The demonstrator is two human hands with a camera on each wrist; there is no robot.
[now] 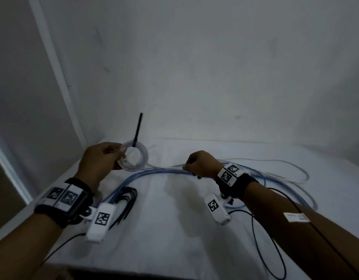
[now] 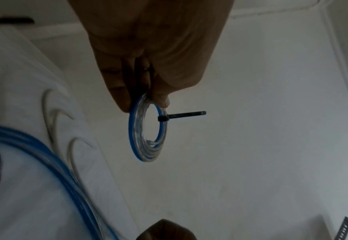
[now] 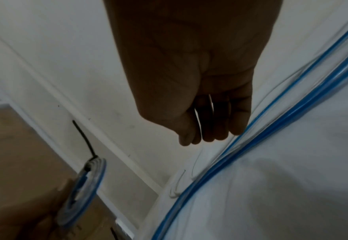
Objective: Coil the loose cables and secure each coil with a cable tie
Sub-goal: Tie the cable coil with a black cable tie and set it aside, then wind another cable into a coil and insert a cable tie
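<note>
My left hand grips a small coil of clear and blue cable by its left rim and holds it upright above the table. A black cable tie is cinched round the coil's top, its tail sticking straight up. The left wrist view shows the fingers pinching the coil, with the cable tie jutting sideways. My right hand sits with fingers curled on the loose blue cables. In the right wrist view a thin clear strand shows between its fingers, and the blue cables run beside it.
A bundle of spare black cable ties lies near my left wrist. A loose white cable loops at the back right of the white table. Walls close in behind and on the left.
</note>
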